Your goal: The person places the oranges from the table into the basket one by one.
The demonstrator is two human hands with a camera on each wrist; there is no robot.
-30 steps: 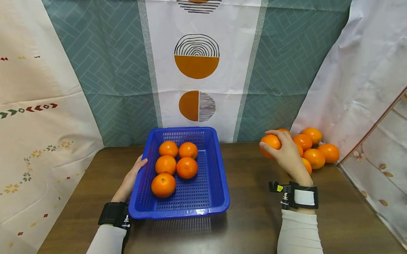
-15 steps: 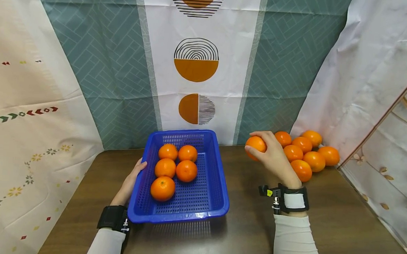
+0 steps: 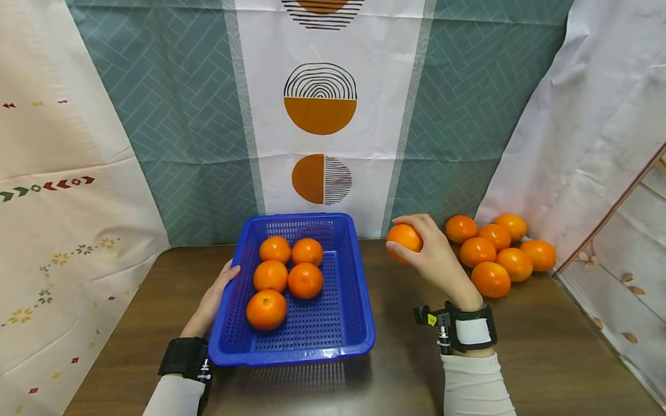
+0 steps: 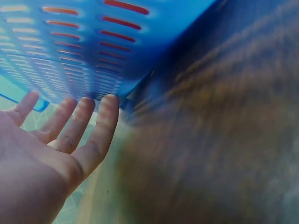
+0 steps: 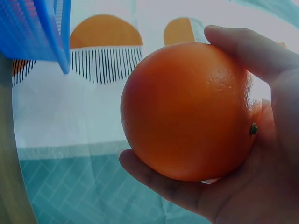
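Observation:
My right hand (image 3: 434, 257) holds an orange (image 3: 404, 240) above the table, to the right of the blue basket. In the right wrist view the orange (image 5: 187, 112) fills the middle, with thumb and fingers curved round its sides and a small green stem end near the palm. At the basket's left side is my left hand (image 3: 209, 302). The left wrist view shows that hand's fingers (image 4: 108, 116) fairly straight, their tips at the slotted outer wall of the basket (image 4: 88, 51). Inside the blue basket (image 3: 362, 297) lie several oranges (image 3: 271, 274), grouped toward its left half.
Several more oranges (image 3: 492, 279) sit grouped on the brown table (image 3: 403, 387), at the back right by the wall. Patterned cloth (image 3: 324, 44) hangs behind the table, and a floral sheet (image 3: 635, 261) borders its right side.
My right hand has carried the orange leftward from the group at right toward the basket, uncovering oranges there. My left hand and the basket stay in place; the head view shifted slightly.

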